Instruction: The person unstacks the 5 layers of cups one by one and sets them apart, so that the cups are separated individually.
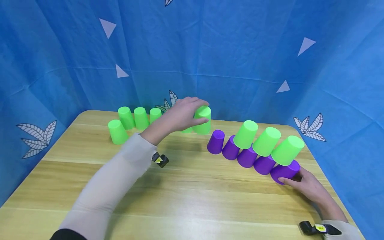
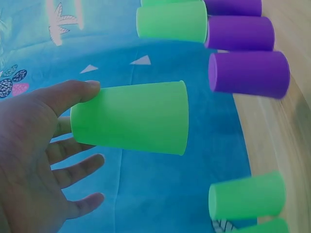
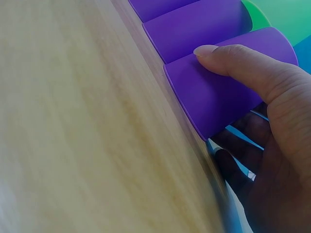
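My left hand [image 1: 183,115] holds an upside-down green cup [image 1: 205,128] by its closed end, raised above the table's far side. In the left wrist view, the thumb and a finger pinch this cup [image 2: 131,119] while the other fingers spread apart. Several purple cups stand inverted in a slanting row on the right, the leftmost purple cup [image 1: 216,142] bare on top. Three green cups, the middle one [image 1: 266,141] among them, sit inverted over the rest. At the row's near end, my right hand [image 1: 310,187] grips the last purple cup [image 1: 284,172], thumb on its side.
More inverted green cups stand at the back left, one green cup [image 1: 118,132] in front of the others; my left arm hides part of that group. The wooden table [image 1: 192,206] meets a blue patterned cloth [image 1: 240,60] behind and at the sides.
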The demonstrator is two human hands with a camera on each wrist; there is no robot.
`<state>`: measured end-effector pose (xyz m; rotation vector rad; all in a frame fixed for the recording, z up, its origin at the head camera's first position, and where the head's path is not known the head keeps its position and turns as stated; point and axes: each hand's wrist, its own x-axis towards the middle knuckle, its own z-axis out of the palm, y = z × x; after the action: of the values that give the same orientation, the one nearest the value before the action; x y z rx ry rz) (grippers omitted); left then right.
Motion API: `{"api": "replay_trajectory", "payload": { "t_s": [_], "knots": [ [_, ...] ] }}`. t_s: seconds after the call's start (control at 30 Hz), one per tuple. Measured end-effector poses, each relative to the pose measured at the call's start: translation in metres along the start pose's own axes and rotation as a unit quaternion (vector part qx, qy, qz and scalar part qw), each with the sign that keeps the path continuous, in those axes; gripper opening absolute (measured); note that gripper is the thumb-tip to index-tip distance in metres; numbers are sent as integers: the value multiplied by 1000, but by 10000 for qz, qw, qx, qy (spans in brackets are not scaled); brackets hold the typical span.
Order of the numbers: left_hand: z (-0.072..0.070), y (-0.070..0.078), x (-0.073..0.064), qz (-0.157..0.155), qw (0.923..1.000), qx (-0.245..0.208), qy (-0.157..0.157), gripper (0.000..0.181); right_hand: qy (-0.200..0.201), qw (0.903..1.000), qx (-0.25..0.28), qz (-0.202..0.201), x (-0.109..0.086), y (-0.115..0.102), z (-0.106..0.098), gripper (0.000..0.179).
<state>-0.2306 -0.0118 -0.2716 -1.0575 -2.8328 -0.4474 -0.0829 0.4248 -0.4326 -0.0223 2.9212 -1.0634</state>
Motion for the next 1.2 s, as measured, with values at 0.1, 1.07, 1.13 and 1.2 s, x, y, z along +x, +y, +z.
{"api": "replay_trajectory", "payload": {
  "t_s": [0.1,1.07,1.13,1.2],
  "knots": [
    [-4,-8,-10,-73,10000,-2,2,58,2,10000,-23,12,0,0,-1,66],
    [-15,-107,-83,-1193,9927,-18,-158,57,47,10000,49,-14,-2,0,0,60],
    [-15,-114,-87,-1256,9919,-25,-181,57,60,10000,42,-21,-2,0,0,60],
    [-14,-121,-91,-1328,9909,-9,-204,57,55,10000,46,-43,-1,0,0,60]
  ]
}}
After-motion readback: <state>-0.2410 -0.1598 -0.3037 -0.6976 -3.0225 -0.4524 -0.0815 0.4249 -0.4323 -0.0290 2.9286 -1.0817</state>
